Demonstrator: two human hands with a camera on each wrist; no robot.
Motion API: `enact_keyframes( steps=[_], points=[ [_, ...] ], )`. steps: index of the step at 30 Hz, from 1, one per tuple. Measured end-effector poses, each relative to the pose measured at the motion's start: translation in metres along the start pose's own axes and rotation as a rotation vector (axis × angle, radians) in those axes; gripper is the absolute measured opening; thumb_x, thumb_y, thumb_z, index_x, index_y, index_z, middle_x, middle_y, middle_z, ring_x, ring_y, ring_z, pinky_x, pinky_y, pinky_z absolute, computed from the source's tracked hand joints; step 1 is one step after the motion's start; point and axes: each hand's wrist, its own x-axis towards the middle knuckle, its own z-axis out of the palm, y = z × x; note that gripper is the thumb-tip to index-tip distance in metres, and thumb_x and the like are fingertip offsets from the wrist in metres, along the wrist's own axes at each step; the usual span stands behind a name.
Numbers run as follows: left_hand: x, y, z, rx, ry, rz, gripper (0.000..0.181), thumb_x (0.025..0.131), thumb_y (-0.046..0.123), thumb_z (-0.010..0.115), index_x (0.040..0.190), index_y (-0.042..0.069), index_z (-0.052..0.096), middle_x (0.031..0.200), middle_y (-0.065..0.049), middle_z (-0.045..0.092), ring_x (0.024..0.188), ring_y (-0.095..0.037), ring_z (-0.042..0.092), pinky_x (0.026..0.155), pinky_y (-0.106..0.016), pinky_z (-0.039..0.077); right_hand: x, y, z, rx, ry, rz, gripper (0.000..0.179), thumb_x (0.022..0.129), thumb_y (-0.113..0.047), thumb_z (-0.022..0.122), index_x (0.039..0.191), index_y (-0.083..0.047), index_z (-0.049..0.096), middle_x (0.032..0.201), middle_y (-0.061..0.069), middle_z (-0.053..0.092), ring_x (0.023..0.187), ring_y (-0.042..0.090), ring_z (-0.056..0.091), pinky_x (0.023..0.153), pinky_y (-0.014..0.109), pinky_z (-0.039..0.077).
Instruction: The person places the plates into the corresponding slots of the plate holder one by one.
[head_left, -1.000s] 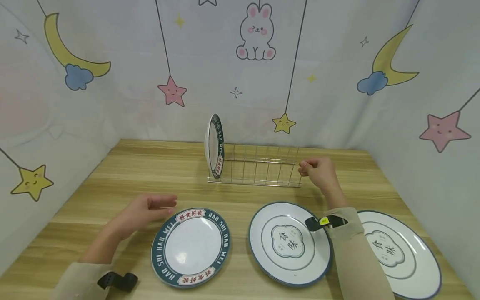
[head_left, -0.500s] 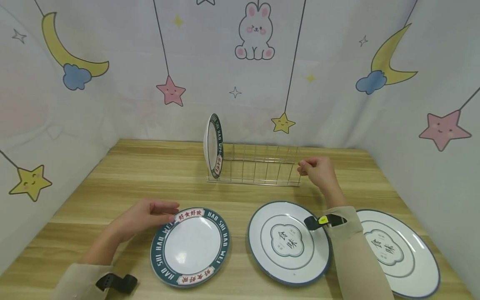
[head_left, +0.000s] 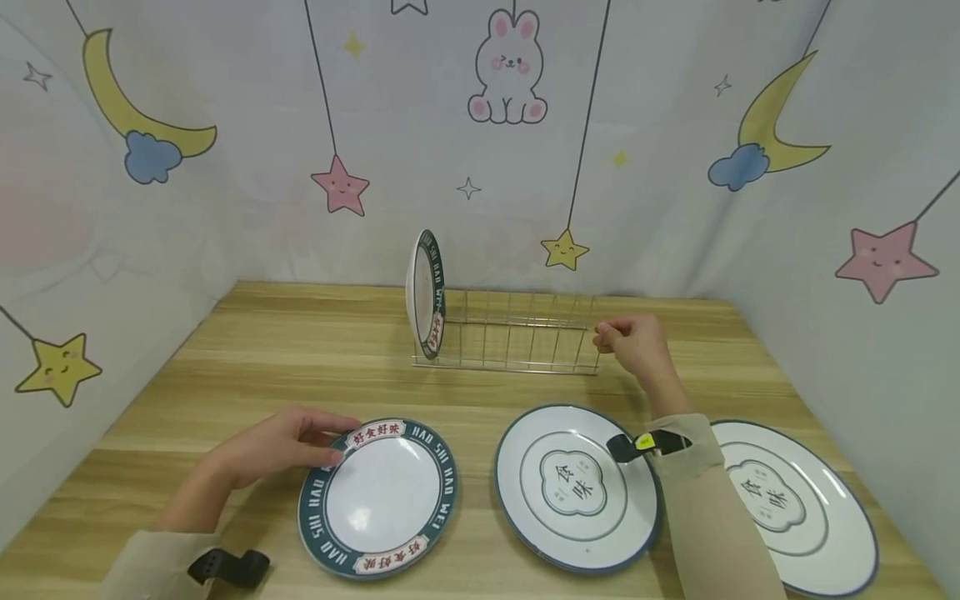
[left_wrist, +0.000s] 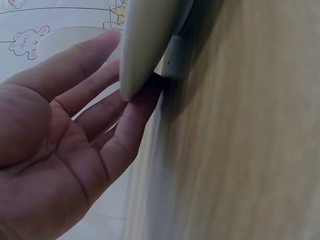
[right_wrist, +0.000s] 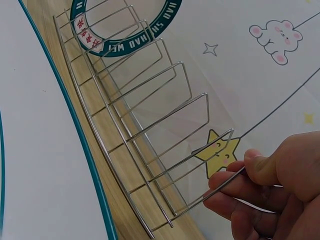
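Observation:
At the front left, a plate (head_left: 382, 492) with a dark green lettered rim lies face up. My left hand (head_left: 288, 446) is at its upper left rim; the thumb lies over the top and the fingers go beneath the edge. The left wrist view has the plate's edge (left_wrist: 145, 45) between thumb and fingers (left_wrist: 122, 130). My right hand (head_left: 636, 346) pinches the right end wire of a metal dish rack (head_left: 510, 365), as the right wrist view also shows with the rack's wires (right_wrist: 207, 110). A matching green-rimmed plate (head_left: 426, 296) stands upright in the rack's leftmost part.
A white plate with a blue rim (head_left: 577, 492) lies front and centre right. Another large white plate (head_left: 795, 508) is at the far right, partly behind my right sleeve (head_left: 712, 508). A printed cloth (head_left: 420, 125) hangs behind the wooden table (head_left: 322, 333).
My left hand has moved slightly down and right onto the green-rimmed plate, its thumb now over the rim and fingers under the edge. The right hand stays on the rack.

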Motion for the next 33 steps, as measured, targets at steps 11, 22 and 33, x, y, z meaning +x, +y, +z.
enact_keyframes(
  steps=[11,22,33],
  points=[
    [-0.002,0.002,-0.002,0.012,0.016,-0.046,0.042,0.088,0.025,0.076,0.127,0.011,0.067,0.129,-0.012,0.062,0.112,-0.025,0.056,0.096,-0.032,0.052,-0.002,0.000,0.001,0.014,0.008,0.005,0.026,0.102,-0.012,0.055,0.116,0.007,0.067,0.104,0.022,0.071,0.094,0.031,0.070,0.097,0.046,0.053],
    [-0.007,0.003,-0.005,-0.009,0.041,-0.037,0.036,0.088,0.018,0.075,0.122,0.004,0.070,0.122,-0.014,0.067,0.099,-0.023,0.061,0.079,-0.023,0.056,-0.002,0.000,0.001,0.020,0.011,0.017,0.027,0.102,-0.012,0.055,0.117,0.007,0.067,0.105,0.022,0.070,0.096,0.032,0.069,0.096,0.046,0.053],
    [-0.009,0.005,-0.011,-0.088,0.074,-0.020,0.040,0.089,0.015,0.074,0.126,0.000,0.066,0.123,-0.020,0.065,0.091,-0.023,0.066,0.072,-0.032,0.060,-0.002,-0.002,0.001,0.022,0.015,0.007,0.031,0.103,-0.011,0.054,0.126,0.007,0.061,0.104,0.022,0.070,0.094,0.033,0.070,0.094,0.047,0.054]
  ],
)
